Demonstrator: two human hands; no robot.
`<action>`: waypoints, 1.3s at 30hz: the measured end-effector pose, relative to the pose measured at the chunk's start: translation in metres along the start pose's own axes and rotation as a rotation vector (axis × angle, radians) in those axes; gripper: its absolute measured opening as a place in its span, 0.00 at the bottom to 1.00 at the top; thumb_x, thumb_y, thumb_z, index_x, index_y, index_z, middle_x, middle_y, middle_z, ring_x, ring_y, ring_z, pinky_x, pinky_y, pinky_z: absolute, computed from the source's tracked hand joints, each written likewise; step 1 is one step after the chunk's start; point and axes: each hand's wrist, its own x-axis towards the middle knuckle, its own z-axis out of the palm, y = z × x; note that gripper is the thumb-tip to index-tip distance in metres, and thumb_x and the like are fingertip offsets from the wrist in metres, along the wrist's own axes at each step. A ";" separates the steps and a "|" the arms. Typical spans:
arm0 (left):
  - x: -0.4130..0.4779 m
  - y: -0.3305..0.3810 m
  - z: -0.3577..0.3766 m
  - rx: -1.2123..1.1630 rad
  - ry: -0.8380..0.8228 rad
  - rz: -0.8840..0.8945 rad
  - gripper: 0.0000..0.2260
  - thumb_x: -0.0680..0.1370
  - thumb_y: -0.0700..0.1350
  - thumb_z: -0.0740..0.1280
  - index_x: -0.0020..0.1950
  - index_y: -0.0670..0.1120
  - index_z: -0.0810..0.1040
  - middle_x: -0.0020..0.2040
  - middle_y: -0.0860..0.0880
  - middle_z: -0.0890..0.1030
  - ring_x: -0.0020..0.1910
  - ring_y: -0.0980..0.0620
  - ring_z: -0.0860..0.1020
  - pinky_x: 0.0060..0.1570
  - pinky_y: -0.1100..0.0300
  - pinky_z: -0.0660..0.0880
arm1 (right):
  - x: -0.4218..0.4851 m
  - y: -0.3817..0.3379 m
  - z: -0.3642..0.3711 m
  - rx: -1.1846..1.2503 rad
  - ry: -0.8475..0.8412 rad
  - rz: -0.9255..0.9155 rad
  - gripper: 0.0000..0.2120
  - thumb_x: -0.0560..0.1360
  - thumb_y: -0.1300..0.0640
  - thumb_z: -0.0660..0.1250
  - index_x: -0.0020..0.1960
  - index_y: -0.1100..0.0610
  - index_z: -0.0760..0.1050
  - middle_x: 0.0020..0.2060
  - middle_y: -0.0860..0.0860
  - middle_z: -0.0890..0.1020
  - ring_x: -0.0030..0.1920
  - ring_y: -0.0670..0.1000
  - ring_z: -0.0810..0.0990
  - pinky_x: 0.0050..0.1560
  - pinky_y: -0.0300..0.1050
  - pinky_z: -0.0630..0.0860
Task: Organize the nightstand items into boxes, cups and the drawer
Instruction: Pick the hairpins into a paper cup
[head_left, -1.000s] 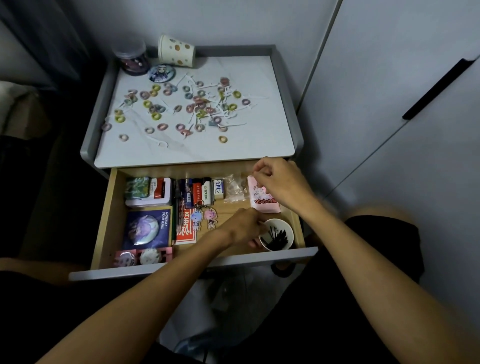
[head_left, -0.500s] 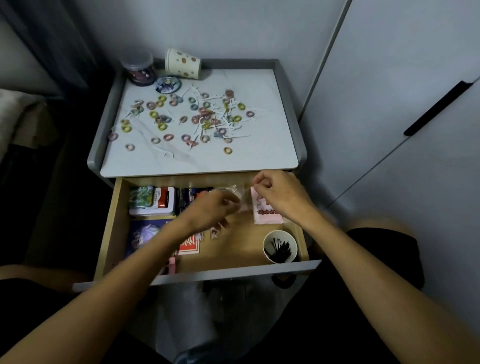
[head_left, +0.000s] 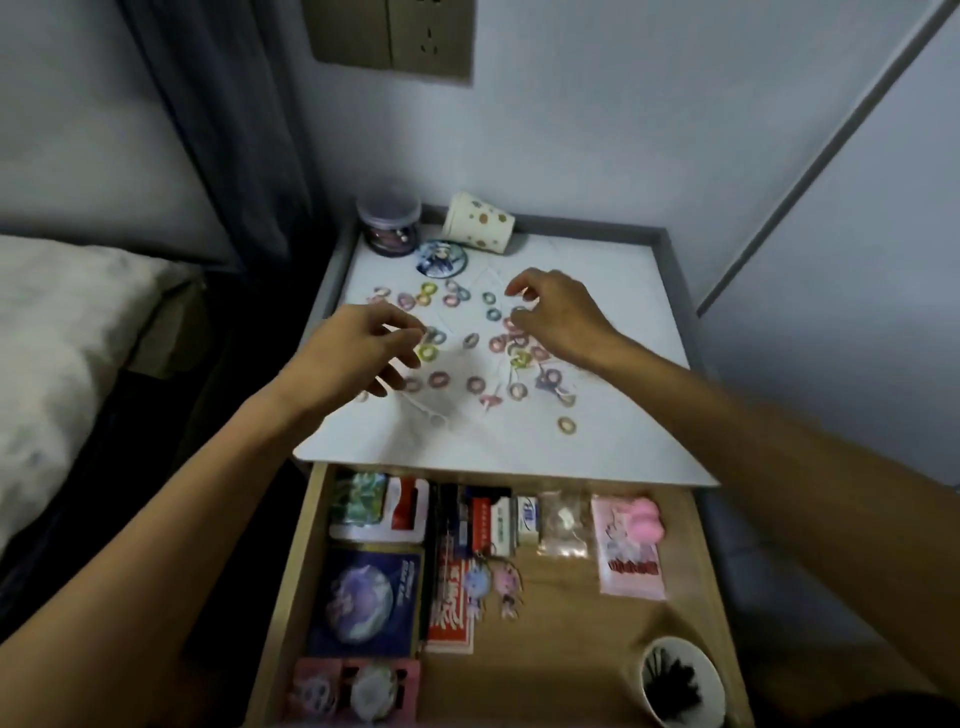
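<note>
The white-topped bench is shown with its wooden drawer pulled open below. A white cup of dark pins is set at the drawer's front right corner. The left grip is held over the bench's left part, thumb and forefinger brought together beside a ring; whether one is pinched cannot be told. The right grip is loosely spread above the small coloured rings strewn across the bench top.

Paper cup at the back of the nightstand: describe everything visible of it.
The paper cup is cream with scattered brown and orange dots. It lies tipped on its side at the back of the nightstand top, by the grey raised rim. A clear lidded jar stands just left of it; a round badge lies in front. Nothing lies on it.
</note>
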 end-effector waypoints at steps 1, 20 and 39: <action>0.012 -0.006 -0.009 -0.019 0.013 -0.005 0.06 0.82 0.44 0.65 0.54 0.46 0.81 0.43 0.46 0.85 0.34 0.53 0.81 0.33 0.60 0.75 | 0.028 -0.004 0.005 -0.056 0.007 -0.019 0.18 0.76 0.57 0.68 0.65 0.52 0.74 0.62 0.55 0.75 0.60 0.54 0.77 0.57 0.45 0.74; 0.064 -0.035 -0.042 -0.174 0.080 -0.027 0.05 0.81 0.45 0.66 0.53 0.48 0.82 0.45 0.49 0.86 0.39 0.49 0.83 0.39 0.57 0.78 | 0.165 -0.022 0.036 -0.378 0.126 -0.141 0.46 0.69 0.55 0.77 0.78 0.49 0.52 0.61 0.61 0.73 0.59 0.62 0.75 0.56 0.55 0.73; 0.170 -0.017 -0.067 0.372 0.281 0.159 0.29 0.71 0.43 0.76 0.69 0.43 0.70 0.62 0.44 0.76 0.59 0.46 0.76 0.53 0.60 0.70 | 0.167 -0.055 0.061 -0.490 -0.141 -0.379 0.17 0.74 0.47 0.70 0.53 0.58 0.73 0.55 0.59 0.78 0.51 0.57 0.76 0.44 0.46 0.70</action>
